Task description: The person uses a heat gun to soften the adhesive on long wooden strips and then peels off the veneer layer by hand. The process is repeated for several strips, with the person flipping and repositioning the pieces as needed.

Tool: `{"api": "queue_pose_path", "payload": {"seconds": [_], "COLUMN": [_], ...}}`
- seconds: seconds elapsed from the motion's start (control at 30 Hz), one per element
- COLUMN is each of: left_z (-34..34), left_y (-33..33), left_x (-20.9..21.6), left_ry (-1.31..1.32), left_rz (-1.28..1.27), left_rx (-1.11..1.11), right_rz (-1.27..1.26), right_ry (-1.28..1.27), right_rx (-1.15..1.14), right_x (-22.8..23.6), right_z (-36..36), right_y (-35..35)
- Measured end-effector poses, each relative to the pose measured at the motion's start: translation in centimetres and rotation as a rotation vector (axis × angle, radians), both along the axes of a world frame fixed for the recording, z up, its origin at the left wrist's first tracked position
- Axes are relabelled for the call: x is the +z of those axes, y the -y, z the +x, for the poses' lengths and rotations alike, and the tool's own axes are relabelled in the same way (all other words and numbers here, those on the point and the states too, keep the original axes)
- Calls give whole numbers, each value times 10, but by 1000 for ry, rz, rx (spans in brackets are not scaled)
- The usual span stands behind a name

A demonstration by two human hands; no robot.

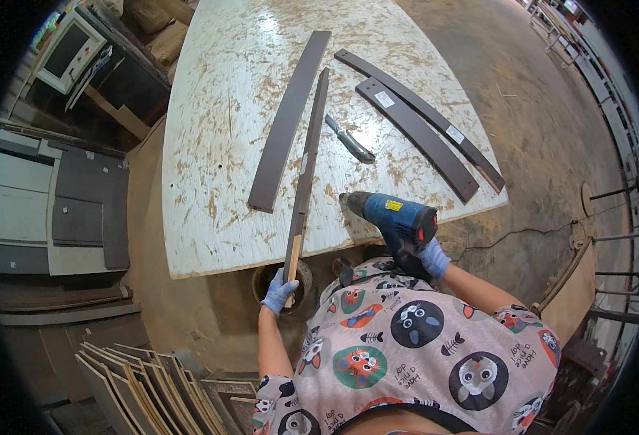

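My left hand (279,293), in a pale blue glove, grips the near end of a long narrow dark brown board (307,170). The board stands on edge, its near end past the table's front edge and showing bare tan wood. My right hand (434,259), gloved alike, is wrapped round the handle of a blue and black heat gun (388,212). Its nozzle points left toward the board, a gap between them. A knife (350,140) with a dark handle lies on the table beyond the nozzle.
A wide brown board (290,119) lies left of the held one on the scuffed white table (203,145). Two brown boards (417,138) with white labels lie at right. Below the front edge stands a round bin (305,279). Panels (135,384) lean at lower left; a cable (508,235) crosses the floor.
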State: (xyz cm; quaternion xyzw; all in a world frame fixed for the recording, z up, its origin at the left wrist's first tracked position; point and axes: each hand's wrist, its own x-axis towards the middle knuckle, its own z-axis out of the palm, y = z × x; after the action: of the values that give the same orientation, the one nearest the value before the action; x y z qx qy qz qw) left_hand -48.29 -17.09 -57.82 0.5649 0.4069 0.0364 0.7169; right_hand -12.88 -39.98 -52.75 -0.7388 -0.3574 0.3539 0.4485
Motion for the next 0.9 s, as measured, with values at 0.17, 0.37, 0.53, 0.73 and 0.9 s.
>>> {"api": "queue_pose_path", "payload": {"seconds": [0.17, 0.37, 0.53, 0.73, 0.9], "left_z": [-1, -28, -77, -66, -33], "left_y": [2, -5, -6, 7, 16], "left_x": [31, 138, 216, 270, 268], "left_ry": [52, 117, 439, 564, 116], "left_rz": [-46, -161, -317, -324, 144], "left_rx": [49, 87, 212, 357, 63], "right_rz": [126, 242, 167, 295, 407], "right_ry": [-317, -827, -986, 51, -19], "right_rx": [-276, -483, -472, -1152, -181], "right_x": [-8, -8, -21, -60, 26], "right_z": [12, 93, 166, 153, 36], "right_y": [-3, -35, -80, -111, -156]}}
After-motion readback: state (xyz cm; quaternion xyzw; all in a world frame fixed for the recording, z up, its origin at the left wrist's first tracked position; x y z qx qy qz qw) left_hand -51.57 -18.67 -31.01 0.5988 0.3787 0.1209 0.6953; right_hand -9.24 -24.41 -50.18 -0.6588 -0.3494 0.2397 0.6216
